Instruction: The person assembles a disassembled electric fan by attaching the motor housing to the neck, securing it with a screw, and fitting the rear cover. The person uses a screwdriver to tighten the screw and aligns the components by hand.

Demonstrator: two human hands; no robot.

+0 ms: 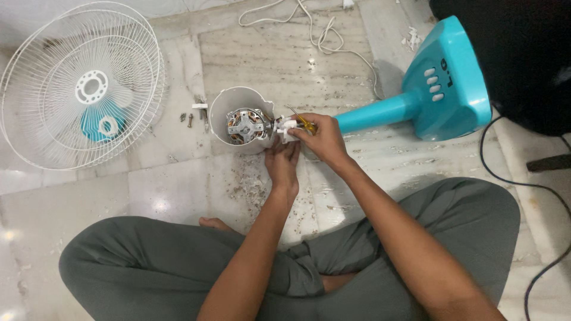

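Note:
A teal pedestal fan lies on its side on the marble floor, its base (447,83) at the right and its stem (372,115) pointing left. At the stem's end the exposed motor (244,125) sits inside a white housing cup (233,101). My right hand (321,138) grips a small white part (286,126) with yellow wires beside the motor. My left hand (282,165) is just under it, fingers touching the same white part from below.
Two white wire fan guards (83,89) with a teal blade piece lie at the left. Small screws (187,119) rest near the housing. A white cord (315,32) runs along the top, a black cable (538,196) at the right. My crossed legs fill the bottom.

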